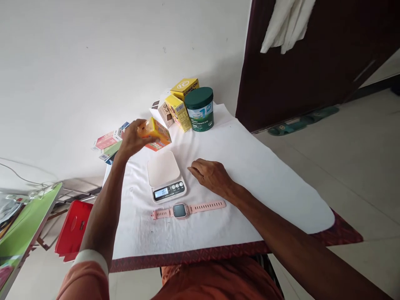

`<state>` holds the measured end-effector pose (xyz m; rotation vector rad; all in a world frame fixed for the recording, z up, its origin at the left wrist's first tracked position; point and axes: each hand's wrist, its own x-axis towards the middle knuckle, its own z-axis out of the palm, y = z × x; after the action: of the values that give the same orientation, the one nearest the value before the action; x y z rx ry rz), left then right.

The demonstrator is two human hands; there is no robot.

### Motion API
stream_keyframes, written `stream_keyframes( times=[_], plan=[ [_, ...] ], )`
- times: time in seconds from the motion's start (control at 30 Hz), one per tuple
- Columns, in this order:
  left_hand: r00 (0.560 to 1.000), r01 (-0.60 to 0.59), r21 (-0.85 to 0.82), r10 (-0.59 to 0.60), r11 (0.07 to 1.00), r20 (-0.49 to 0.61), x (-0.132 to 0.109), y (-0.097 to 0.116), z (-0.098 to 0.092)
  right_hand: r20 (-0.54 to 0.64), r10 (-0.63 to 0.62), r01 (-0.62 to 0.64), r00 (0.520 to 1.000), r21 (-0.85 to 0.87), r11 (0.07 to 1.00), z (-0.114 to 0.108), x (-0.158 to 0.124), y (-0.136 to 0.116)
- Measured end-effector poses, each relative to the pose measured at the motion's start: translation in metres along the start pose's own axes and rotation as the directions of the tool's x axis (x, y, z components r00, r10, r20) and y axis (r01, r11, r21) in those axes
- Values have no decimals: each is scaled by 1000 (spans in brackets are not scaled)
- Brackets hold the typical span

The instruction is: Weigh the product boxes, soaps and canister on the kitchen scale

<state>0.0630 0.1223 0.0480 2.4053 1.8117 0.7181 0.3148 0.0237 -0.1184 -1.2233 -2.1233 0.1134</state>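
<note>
My left hand (135, 141) grips an orange and yellow box (160, 134), tilted and held up behind the kitchen scale. The white kitchen scale (163, 167) stands on the table with its display lit, showing digits that look like 16. Just right of the scale, my right hand (210, 174) rests on the white cloth, its fingers curled together; whether anything is in them is hidden. A pink smartwatch (179, 211) lies stretched out in front of the scale, face up.
At the back stand a green-lidded tub (200, 109), yellow boxes (178, 112) and a beige box (165, 114). Several cartons (108, 140) lie behind my left wrist. A red stool-like object (74, 228) and a green tabletop (37, 221) are at the left. The wall borders the table's far side.
</note>
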Motion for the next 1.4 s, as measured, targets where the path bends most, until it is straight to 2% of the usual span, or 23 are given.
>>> stream_keyframes(
  times=[0.07, 0.17, 0.27, 0.37, 0.5, 0.6, 0.7, 0.77, 0.87, 0.97, 1.03, 1.1, 1.17, 1.2, 1.27, 1.4],
  plan=[
    [998, 55, 35, -54, 998, -20, 26, 2, 15, -1, -10, 10, 1000, -2, 1000, -1, 0, 0],
    [991, 128, 57, -130, 990, 25, 56, 3, 44, -48, -21, 20, 999, -7, 1000, -3, 0, 3],
    [984, 163, 66, -167, 984, 56, 72, 3, 71, -99, -52, 49, 994, -32, 998, -5, 0, 3],
    [981, 180, 30, -182, 983, 75, 80, 3, 91, -126, -71, 63, 990, -68, 996, -8, 0, 2],
    [979, 193, -32, -190, 981, 77, 87, 5, 103, -202, -121, 102, 972, -103, 989, -12, 1, -2],
    [976, 218, -57, -216, 974, 36, 89, 6, 108, -272, -172, 143, 947, -121, 982, -15, 2, -3],
    [975, 223, -99, -223, 970, 12, 83, 0, 112, -289, -202, 171, 936, -129, 977, -17, 1, -3],
    [982, 187, -116, -187, 976, 10, 73, -9, 112, -287, -210, 181, 935, -123, 976, -16, 0, -2],
    [993, 107, -106, -111, 989, -39, 48, -30, 101, -284, -221, 197, 933, -110, 974, -14, -1, 0],
    [976, 108, -27, -111, 994, -186, 15, -58, 76, -277, -240, 220, 930, -102, 970, -10, -2, 0],
    [931, 220, 54, -193, 974, -309, -8, -79, 53, -272, -246, 227, 930, -101, 969, -7, -3, 0],
    [853, 383, 114, -304, 917, -424, -26, -101, 29, -266, -241, 223, 934, -94, 970, -3, -4, 0],
    [781, 515, 150, -390, 844, -488, -38, -122, 8, -256, -229, 216, 939, -79, 973, 1, -4, 1],
    [761, 558, 169, -419, 812, -496, -41, -131, -2, -250, -222, 212, 942, -68, 975, 3, -4, 1],
    [761, 596, 216, -459, 773, -458, -41, -149, -19, -236, -211, 206, 948, -49, 977, 6, -5, 3],
    [834, 551, 319, -496, 772, -240, -25, -174, -40, -231, -199, 194, 952, -43, 980, 7, -5, 6]
  ],
)
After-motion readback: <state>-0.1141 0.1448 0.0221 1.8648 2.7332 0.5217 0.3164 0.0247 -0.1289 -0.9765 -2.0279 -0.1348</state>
